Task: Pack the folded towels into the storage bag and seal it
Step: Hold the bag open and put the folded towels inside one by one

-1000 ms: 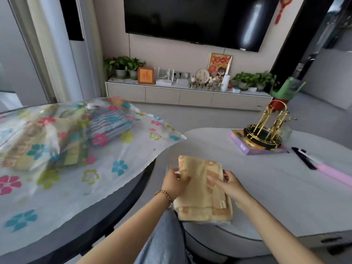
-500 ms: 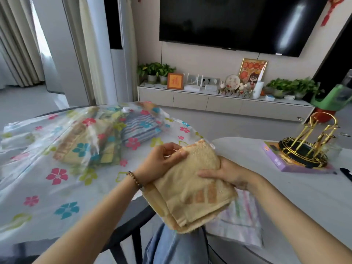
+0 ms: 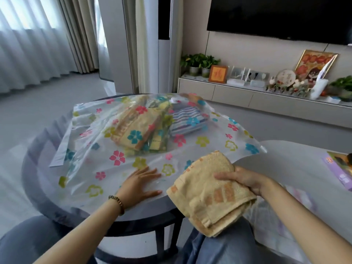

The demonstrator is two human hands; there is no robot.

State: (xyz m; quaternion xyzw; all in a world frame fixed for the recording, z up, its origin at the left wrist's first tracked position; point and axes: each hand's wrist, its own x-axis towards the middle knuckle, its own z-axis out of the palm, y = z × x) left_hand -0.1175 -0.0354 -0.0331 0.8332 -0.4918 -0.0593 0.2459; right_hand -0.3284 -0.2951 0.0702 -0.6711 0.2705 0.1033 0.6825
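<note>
Nearest, right hand grips a folded tan towel above the lap; left hand lies flat on the flowered storage bag. Farther in, striped and yellow towels already inside. Remaining, by my judgement: insert this towel, seal.

- Clear flower-printed storage bag lies flat on round table, holding folded yellow towel and striped towel
- Folded tan towel, orange-banded, tilts just beside the bag's near right edge
</note>
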